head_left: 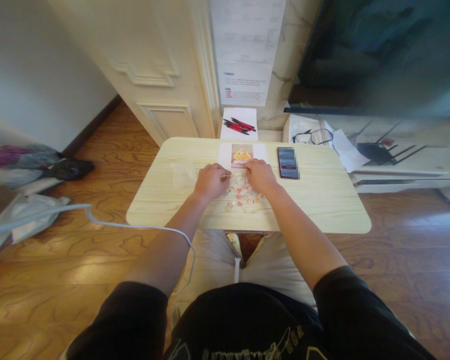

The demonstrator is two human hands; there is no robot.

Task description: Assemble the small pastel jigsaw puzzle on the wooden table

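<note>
On the light wood-grain table lies a picture card with a yellow figure on a pinkish-brown ground. White paper shows around and under it. A spread of small flat pieces, pink, white and orange, covers the table just below the picture; their exact kind is too small to tell. My left hand rests at the left of these pieces, thumb and fingers pinched together. My right hand is over their right side, fingers curled together near the picture's lower edge. Whatever sits in either hand's fingertips is hidden.
A phone lies right of the picture, and a clear plastic sheet or bag at the left. Red and black pens lie on paper behind the table. A white cable crosses by my left arm. Glasses sit beyond.
</note>
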